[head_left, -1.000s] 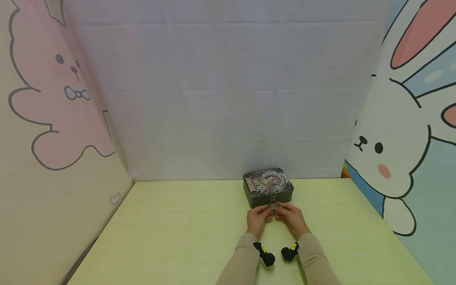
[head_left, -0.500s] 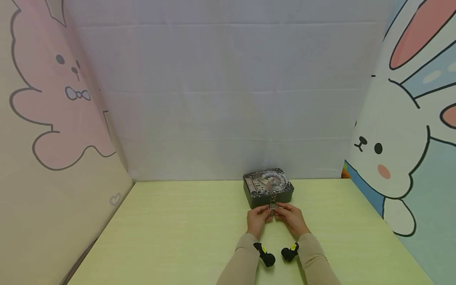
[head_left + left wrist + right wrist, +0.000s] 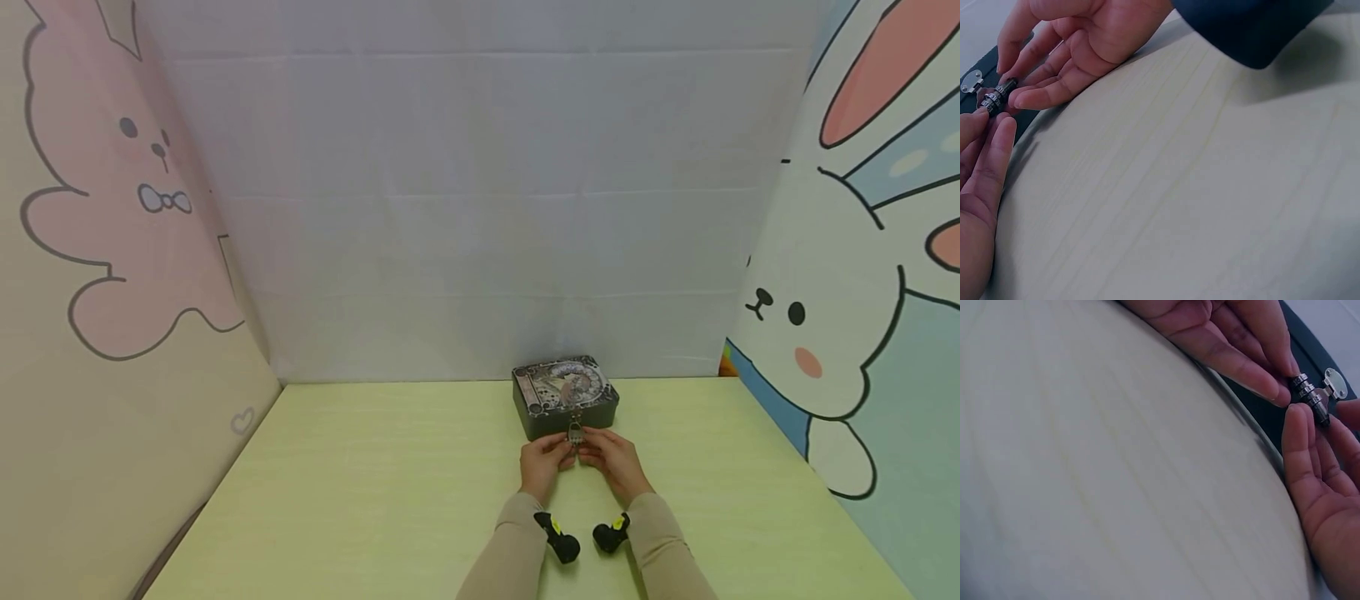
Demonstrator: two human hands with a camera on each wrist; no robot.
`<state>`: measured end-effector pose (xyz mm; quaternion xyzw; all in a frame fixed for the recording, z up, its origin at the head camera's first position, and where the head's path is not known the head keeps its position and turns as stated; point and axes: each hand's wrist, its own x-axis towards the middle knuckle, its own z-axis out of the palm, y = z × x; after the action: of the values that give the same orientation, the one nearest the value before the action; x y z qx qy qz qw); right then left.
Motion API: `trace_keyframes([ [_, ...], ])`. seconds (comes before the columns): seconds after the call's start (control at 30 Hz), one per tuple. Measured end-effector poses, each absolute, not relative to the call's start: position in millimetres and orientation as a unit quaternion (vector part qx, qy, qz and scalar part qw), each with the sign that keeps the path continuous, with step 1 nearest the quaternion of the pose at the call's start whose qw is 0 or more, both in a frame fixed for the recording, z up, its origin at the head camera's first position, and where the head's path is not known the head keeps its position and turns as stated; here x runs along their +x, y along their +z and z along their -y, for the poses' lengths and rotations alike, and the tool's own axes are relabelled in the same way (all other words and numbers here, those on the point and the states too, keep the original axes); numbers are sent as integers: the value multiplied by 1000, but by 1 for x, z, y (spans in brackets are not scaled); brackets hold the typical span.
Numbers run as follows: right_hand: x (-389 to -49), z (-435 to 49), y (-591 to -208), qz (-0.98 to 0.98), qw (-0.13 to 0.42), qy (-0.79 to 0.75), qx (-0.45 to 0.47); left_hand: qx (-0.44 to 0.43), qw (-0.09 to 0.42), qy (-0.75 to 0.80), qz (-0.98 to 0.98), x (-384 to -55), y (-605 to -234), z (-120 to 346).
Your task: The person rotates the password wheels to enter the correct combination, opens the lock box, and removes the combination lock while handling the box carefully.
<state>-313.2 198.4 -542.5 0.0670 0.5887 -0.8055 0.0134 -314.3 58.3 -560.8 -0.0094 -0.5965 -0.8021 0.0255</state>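
A small metal combination padlock (image 3: 575,436) hangs by its shackle from the front clasp of a dark tin box (image 3: 564,388) with an ornate printed lid. The left hand (image 3: 542,468) pinches one end of the lock between thumb and fingers. From the other side, the right hand (image 3: 617,467) grips the opposite end. Ridged number wheels on the padlock (image 3: 1310,399) show between the fingertips in the right wrist view, next to the round silver clasp plate (image 3: 1335,383). The lid appears closed. The digits are too small to read.
The box stands near the back edge of a pale yellow-green table (image 3: 375,483), before a white cloth backdrop (image 3: 480,208). Cartoon rabbit panels rise at both sides. Black wrist cameras (image 3: 562,547) sit on the inner sides of both sleeves.
Both hands stay in place at the padlock. The lock has tilted slightly, and the right fingers have shifted a little on it. The box has not moved.
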Motion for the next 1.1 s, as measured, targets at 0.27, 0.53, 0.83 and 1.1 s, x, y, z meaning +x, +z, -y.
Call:
trace_keyframes([
  [0.27, -313, -200, -545, -578, 19, -814, 58, -9, 21, -805, 593, -314, -561, -58],
  [0.53, -314, -200, -548, -588, 16, -807, 54, -9, 21, -805, 593, -315, -563, -57],
  [0.83, -311, -199, -543, -596, 8, -801, 54, -13, 22, -807, 590, -316, -564, -58],
  [1.1, -311, -199, -543, -591, 8, -804, 55, -10, 25, -805, 593, -314, -563, -58],
])
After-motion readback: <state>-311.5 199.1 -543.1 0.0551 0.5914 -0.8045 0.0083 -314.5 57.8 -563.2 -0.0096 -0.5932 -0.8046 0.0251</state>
